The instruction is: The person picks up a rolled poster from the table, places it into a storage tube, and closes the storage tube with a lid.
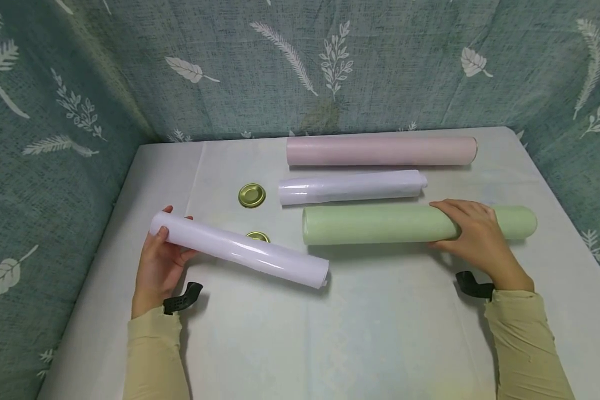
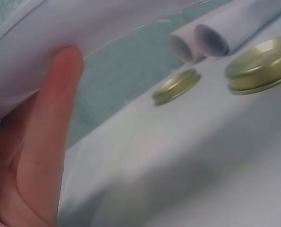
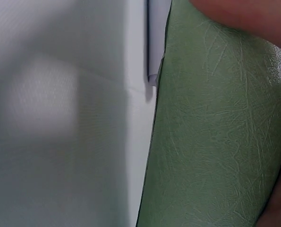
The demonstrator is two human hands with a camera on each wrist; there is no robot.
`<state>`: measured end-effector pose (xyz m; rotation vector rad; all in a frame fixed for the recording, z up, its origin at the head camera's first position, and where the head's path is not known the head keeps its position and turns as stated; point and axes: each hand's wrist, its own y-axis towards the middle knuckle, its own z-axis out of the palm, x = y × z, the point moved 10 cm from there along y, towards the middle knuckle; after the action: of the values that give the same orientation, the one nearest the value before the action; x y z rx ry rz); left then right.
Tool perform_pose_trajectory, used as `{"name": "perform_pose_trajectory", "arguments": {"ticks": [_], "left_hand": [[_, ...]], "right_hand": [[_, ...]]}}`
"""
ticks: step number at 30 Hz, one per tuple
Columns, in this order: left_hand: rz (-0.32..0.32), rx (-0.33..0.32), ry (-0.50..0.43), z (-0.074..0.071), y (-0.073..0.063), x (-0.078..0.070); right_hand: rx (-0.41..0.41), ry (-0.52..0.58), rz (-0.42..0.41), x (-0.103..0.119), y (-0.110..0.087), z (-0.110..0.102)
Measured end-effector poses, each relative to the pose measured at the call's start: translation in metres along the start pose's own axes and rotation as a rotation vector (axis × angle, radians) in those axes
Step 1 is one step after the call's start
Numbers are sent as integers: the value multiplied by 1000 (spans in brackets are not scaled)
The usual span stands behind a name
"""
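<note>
- Presently, at far left, we see the left hand [image 1: 158,264] pinching one end of the front white roll [image 1: 242,249], thumb on the near side, fingertips round the far side.
- We note the front white roll slanting toward the right over the table [image 1: 380,328], its held end raised; we cannot tell whether the low right end touches down.
- Just behind it we log two gold lids: the far lid [image 1: 252,195] in full view, the near lid [image 1: 258,236] partly hidden by the roll in the head view.
- Further right, we record the back white roll [image 1: 352,188] lying in front of the pink roll [image 1: 381,151], neither touched by a hand.
- Nearest of these three on the right side lies the green roll [image 1: 370,225]; we find the right hand [image 1: 472,236] gripping it right of its middle, thumb near, fingers over the far side. We cannot tell if it is lifted.
- Step in hand, as we judge it: managing two rolls at once, one per hand.
- Next move, we reckon, calls for steadying the front white roll's free end clear of the near lid, while the right hand keeps the green roll from turning.
</note>
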<state>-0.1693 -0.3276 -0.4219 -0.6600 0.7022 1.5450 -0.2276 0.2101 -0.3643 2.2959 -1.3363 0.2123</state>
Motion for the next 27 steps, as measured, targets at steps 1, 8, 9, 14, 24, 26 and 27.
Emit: {"name": "perform_pose_trajectory", "arguments": {"ticks": [1, 8, 9, 14, 24, 26, 27], "left_hand": [[11, -1, -22, -2, -1, -2], [87, -68, -127, -21, -7, -19], [97, -86, -135, -25, -8, -22], [136, -174, -180, -41, -10, -29], [158, -230, -186, -49, -12, -31], [162, -239, -175, -51, -12, -31], [162, -240, -180, -51, -12, -31]], "right_hand": [[3, 0, -1, 0, 0, 0], [31, -17, -16, 1, 1, 4], [34, -20, -18, 2, 1, 5], [40, -37, -29, 2, 0, 7], [65, -49, -39, 4, -1, 11], [69, -54, -39, 5, 0, 11], [70, -54, -40, 5, 0, 11]]}}
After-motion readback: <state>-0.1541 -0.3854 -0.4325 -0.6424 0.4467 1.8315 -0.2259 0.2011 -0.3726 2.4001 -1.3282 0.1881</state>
